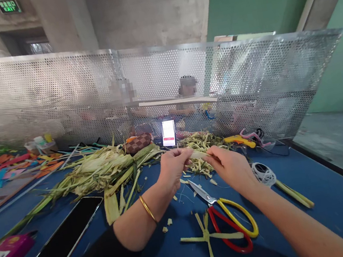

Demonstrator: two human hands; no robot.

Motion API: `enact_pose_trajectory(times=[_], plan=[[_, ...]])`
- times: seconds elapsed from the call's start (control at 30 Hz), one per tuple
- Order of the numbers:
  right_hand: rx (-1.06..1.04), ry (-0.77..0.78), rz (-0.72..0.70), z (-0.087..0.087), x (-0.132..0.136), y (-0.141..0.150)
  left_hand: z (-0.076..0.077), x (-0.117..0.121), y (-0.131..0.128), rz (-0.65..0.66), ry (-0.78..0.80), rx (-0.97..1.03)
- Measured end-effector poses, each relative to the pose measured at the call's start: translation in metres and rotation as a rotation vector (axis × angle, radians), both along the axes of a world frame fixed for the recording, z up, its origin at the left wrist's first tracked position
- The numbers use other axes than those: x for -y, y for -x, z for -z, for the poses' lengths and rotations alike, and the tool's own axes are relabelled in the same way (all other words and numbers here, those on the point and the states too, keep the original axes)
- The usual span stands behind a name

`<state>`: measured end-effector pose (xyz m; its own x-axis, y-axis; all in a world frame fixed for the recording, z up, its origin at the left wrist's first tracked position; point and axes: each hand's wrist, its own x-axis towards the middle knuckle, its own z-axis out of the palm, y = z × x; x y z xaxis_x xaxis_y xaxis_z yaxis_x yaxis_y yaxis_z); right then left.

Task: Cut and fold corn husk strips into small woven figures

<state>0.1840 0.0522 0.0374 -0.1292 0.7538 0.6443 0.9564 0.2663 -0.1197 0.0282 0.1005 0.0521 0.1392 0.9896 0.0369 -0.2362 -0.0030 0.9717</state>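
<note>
Between my two hands a pale strip of dried husk [198, 154] is stretched, held above the table. My left hand [175, 165] pinches one end, a gold bangle on its wrist. My right hand [228, 165] grips the other end. Below them lie scissors [210, 198] with one red and one yellow handle, blades slightly apart. A star-shaped piece of crossed husk strips [205, 234] lies beside the scissors, one arm over the red handle. Behind my hands is a heap of cut husk scraps [202, 143].
A big pile of husks [99, 169] lies left, with a checkered pouch [137, 143] behind it. A dark-screened phone [62, 243], a magenta box [8, 256], a lit phone [168, 133], a yellow tool [241, 141] and white string [263, 173] surround the work. A perforated metal screen [161, 68] stands behind.
</note>
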Motion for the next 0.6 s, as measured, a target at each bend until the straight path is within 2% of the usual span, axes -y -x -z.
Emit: enact_pose_trajectory(times=[0.17,0.37,0.43,0.5,0.6], plan=[[0.142,-0.046,0.020,-0.004,0.000,-0.003,0.001,0.006,-0.005,-0.018,0.003,0.020],[0.229,-0.043,0.028,-0.007,0.002,-0.001,0.008,0.001,-0.006,-0.055,-0.074,0.007],[0.238,-0.079,0.061,-0.007,0.003,0.001,0.014,-0.002,-0.006,-0.084,-0.156,-0.092],[0.206,-0.104,0.059,-0.007,0.004,0.003,0.018,-0.004,-0.006,-0.116,-0.304,-0.238],[0.087,-0.055,-0.040,-0.007,0.004,0.005,0.021,-0.002,-0.007,-0.037,-0.487,-0.352]])
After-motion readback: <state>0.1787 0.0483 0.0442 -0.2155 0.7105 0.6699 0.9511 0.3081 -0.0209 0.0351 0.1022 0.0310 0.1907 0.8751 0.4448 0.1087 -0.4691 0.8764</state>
